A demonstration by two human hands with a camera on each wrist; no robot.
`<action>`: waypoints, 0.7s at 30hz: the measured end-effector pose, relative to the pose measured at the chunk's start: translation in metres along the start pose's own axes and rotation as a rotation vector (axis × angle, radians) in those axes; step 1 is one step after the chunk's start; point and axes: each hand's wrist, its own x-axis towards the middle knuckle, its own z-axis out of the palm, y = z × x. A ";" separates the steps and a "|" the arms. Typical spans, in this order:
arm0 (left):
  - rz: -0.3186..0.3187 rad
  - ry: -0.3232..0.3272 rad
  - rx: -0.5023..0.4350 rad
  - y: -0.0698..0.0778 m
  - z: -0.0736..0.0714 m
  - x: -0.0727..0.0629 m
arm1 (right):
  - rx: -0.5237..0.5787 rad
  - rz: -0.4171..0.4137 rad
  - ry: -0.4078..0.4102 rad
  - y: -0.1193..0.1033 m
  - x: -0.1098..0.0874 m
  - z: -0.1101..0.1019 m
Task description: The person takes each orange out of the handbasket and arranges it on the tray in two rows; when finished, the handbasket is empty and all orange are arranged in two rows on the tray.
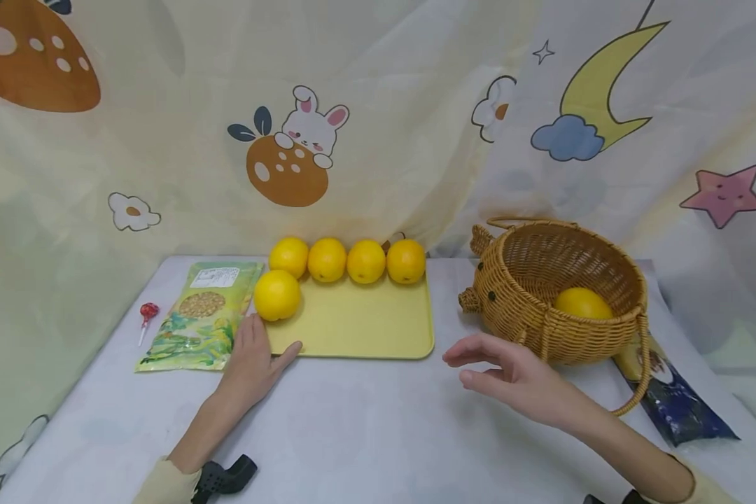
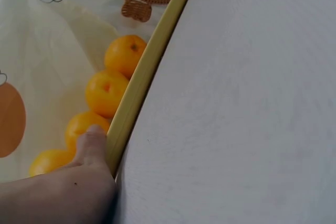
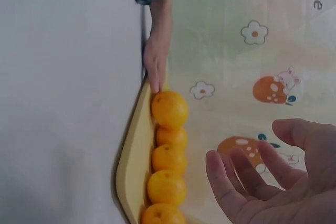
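A yellow tray [image 1: 365, 318] carries several oranges [image 1: 366, 261] in a row along its back edge. One more orange [image 1: 277, 295] sits in front of the row at the left side. My left hand [image 1: 252, 360] rests at the tray's front left corner, its straight fingertips right by that orange and its thumb at the front rim. To the right, my right hand [image 1: 510, 374] hovers in front of the wicker basket [image 1: 579, 341], fingers loosely bent with nothing between them. Another orange [image 1: 583, 303] lies inside this pig-shaped basket.
A green packet [image 1: 195, 322] with a grain picture lies left of the tray, partly beside my left fingers. Left of it is a red lollipop [image 1: 148, 311]. A dark blue packet [image 1: 687, 402] lies partly under the basket's handle. A printed cloth [image 1: 403, 126] hangs behind the table.
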 end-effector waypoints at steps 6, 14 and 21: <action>0.012 0.023 0.009 -0.003 0.003 0.001 | -0.064 0.004 0.052 0.001 -0.003 -0.023; 0.034 0.062 0.007 -0.004 0.004 0.000 | -0.162 0.044 0.061 -0.009 0.014 -0.084; 0.047 0.084 0.006 -0.004 0.004 0.000 | -0.573 0.097 0.134 -0.025 0.043 -0.143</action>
